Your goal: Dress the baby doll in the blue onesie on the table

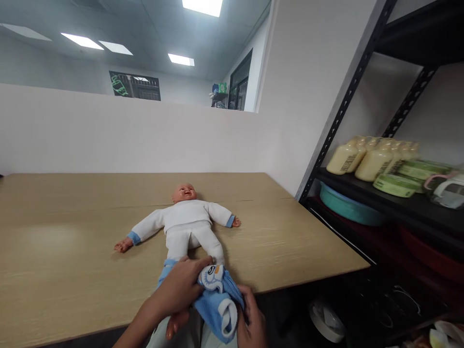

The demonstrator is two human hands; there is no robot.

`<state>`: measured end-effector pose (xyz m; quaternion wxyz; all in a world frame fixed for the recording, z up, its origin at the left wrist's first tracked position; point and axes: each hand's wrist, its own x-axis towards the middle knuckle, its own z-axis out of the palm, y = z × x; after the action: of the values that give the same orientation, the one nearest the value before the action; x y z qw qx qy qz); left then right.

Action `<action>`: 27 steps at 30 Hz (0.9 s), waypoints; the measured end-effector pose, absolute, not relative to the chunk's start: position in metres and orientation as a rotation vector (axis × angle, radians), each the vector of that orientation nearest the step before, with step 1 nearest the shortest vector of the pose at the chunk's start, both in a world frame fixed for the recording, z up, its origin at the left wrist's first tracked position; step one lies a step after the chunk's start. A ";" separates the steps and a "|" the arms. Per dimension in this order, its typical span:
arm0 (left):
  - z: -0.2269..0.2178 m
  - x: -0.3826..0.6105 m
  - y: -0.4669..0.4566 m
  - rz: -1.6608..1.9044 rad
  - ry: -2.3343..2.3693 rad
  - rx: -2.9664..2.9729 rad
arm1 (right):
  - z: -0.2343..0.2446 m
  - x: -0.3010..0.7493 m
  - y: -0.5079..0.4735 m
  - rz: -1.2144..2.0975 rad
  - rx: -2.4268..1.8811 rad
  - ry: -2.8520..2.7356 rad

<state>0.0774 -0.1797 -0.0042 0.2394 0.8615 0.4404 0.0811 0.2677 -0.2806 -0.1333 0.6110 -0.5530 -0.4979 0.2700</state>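
Observation:
A baby doll (190, 212) in a white top and white leggings lies on its back on the table, head away from me and arms spread. Blue pants (213, 309) with white cuffs and an animal-face patch are around its lower legs. One bare doll foot (177, 325) sticks out past the table's front edge, while the other foot is hidden in the cloth. My left hand (186, 278) lies across the doll's shins, fingers closed on the blue pants beside the patch. At the right side of the same pants, my right hand (251, 314) grips the cloth near the white cuff.
The wooden table (72, 270) meets a white wall with a window above. To the right, a black shelf rack (348, 186) holds cream bottles (373, 159), green tubs (397, 185) and a teal basin (348, 205). A white round object (326, 321) sits below the table's right side.

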 end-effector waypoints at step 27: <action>-0.009 0.036 -0.168 0.876 1.093 1.865 | -0.065 0.262 -0.161 0.906 -1.020 -1.175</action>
<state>0.0360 -0.1676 -0.0093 0.3938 0.7350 0.4308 0.3451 0.2618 -0.1607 -0.0652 0.6213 -0.4437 -0.5115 0.3944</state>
